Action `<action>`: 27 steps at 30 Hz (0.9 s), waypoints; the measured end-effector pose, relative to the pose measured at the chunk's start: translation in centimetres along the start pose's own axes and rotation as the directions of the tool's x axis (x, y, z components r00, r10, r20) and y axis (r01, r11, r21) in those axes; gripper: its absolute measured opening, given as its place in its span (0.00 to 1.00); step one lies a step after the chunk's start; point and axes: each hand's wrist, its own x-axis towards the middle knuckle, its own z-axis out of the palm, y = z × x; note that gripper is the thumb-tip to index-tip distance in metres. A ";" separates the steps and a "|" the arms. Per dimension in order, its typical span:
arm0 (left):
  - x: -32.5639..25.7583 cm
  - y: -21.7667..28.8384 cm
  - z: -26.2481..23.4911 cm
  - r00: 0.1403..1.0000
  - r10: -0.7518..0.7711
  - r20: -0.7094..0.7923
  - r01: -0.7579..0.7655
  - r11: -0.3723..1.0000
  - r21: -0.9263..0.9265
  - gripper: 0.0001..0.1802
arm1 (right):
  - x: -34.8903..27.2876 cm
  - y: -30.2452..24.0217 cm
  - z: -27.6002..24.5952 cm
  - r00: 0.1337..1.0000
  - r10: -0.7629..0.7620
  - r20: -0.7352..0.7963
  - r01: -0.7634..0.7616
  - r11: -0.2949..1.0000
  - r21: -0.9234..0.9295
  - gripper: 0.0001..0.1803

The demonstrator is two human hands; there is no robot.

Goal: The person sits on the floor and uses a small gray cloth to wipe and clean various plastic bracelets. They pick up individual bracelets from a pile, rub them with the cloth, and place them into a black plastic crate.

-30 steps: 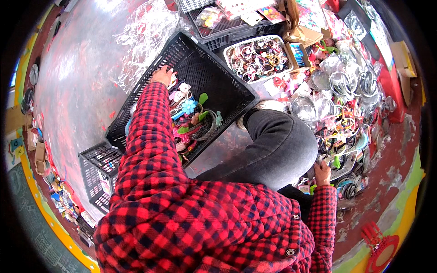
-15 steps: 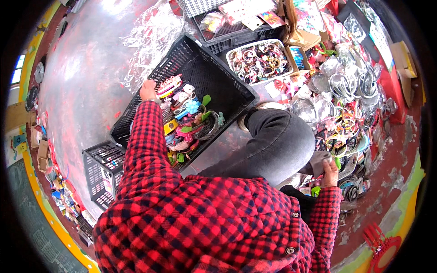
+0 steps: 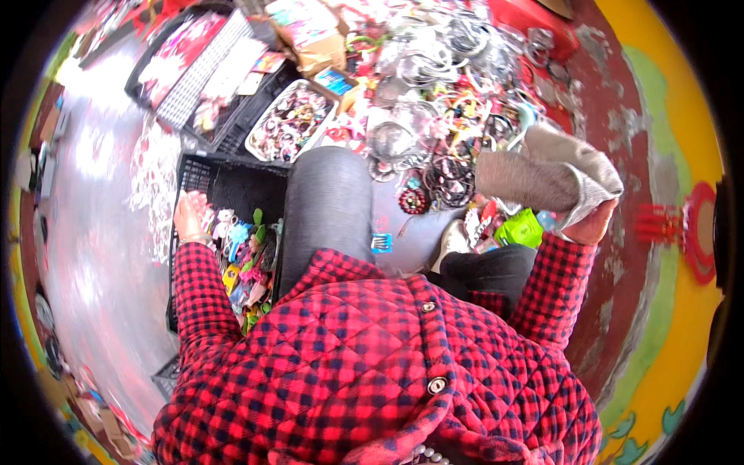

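Observation:
My left hand (image 3: 188,220) is closed at the left rim of a black plastic crate (image 3: 199,175). Inside that crate lies a heap of colourful hair accessories (image 3: 246,267), among them blue and pink flowers and green leaf shapes. Out to the right, my right hand (image 3: 594,225) grips the end of a grey-brown cloth (image 3: 527,177), raised off the floor and folded or bunched. The cloth hides part of the fingers. My knee in dark trousers covers the crate's right side.
A white basket of small hair ties (image 3: 293,116) stands ahead, beside a cardboard box (image 3: 339,81). Piles of wrapped headbands (image 3: 418,62) spread across the middle. A bright green packet (image 3: 521,228) lies by my shoe (image 3: 452,242). Another black crate (image 3: 232,132) is at the far left.
My view has swung to the right. My right hand has lifted the grey-brown cloth from beside my leg, out to the right. My left hand stays at the crate's rim.

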 end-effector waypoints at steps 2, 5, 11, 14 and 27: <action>-1.0 4.4 5.3 0.985 0.102 0.140 -0.116 0.989 0.094 0.24 | -1.0 -1.0 -0.3 0.981 -0.101 -0.165 0.100 0.995 -0.010 0.30; -2.1 9.6 12.4 0.897 0.223 0.381 -0.268 0.961 0.070 0.20 | -1.7 -0.1 -2.4 0.926 -0.140 -0.350 0.187 0.977 0.102 0.28; -12.1 18.7 29.2 0.464 0.393 0.794 -0.501 0.855 -0.131 0.19 | -2.6 -4.7 -3.2 0.902 -0.229 -0.366 0.272 0.960 0.069 0.28; -15.5 18.7 36.6 0.268 0.370 0.890 -0.549 0.817 -0.174 0.16 | -2.4 -5.0 -1.4 0.860 -0.187 -0.476 0.327 0.916 0.231 0.21; -15.9 -4.4 56.1 0.446 -0.474 0.759 0.205 0.880 0.428 0.08 | -3.0 -4.0 -6.7 0.859 -0.065 -0.509 0.258 0.912 0.319 0.14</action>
